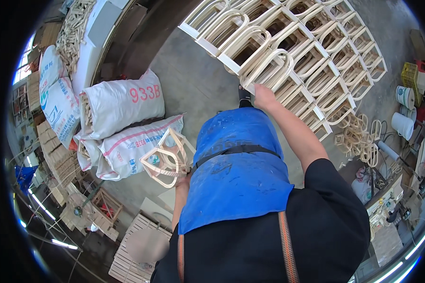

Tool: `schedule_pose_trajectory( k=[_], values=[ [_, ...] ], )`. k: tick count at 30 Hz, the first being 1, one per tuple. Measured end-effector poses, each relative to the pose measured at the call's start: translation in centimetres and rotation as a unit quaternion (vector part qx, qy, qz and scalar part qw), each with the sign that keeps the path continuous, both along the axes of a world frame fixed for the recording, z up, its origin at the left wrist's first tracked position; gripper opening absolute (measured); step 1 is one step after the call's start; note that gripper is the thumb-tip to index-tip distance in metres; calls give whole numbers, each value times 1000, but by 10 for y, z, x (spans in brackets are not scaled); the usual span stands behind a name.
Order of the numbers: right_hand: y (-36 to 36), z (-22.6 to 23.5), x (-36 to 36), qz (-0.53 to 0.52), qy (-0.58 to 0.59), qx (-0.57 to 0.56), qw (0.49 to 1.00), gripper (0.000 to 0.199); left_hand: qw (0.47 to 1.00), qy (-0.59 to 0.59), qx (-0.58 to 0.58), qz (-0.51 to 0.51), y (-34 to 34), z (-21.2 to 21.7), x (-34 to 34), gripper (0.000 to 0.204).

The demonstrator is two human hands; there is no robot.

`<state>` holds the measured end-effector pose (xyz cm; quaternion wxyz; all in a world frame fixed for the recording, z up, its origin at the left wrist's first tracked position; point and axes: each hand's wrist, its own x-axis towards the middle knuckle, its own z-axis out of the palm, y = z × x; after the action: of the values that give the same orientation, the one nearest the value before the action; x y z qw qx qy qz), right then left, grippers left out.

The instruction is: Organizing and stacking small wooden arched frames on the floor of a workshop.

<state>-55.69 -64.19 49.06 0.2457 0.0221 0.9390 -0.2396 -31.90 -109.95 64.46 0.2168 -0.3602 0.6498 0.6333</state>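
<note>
Left hand [184, 180] holding looped wooden frames [176, 159], right hand [264, 96] at the stack [308, 33].
The frames hang left of the blue apron [241, 179], left fingers closed on them; the right fingers touch the stack's near corner, their grip too small to tell. The step looks like handling frames with 2 hands apart; the next move calls for a steady left hold and care around neighbouring loops.

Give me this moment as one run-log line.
Left hand: holding wooden frames | Right hand: at near edge of stack | Left side: white sacks
</note>
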Motion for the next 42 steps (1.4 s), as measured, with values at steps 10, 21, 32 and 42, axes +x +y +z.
schedule_pose_trajectory(
  k=[10, 21, 32, 42],
  values=[
    [-17, 10, -17, 19, -49, 16, 998, 31, 943, 154, -51, -289, 1, 52, -57, 31],
    [-28, 10, -33, -26, -72, 21, 997, 39, 926, 84, -122, -348, -13, 49, -82, 31],
    [-24, 10, -40, -32, -36, 28, 998, 43, 904, 3, -200, -377, -18, 54, -83, 32],
    [-17, 26, -32, -56, -31, 33, 997, 41, 803, -95, -347, -476, 5, 35, -47, 43]
  ],
)
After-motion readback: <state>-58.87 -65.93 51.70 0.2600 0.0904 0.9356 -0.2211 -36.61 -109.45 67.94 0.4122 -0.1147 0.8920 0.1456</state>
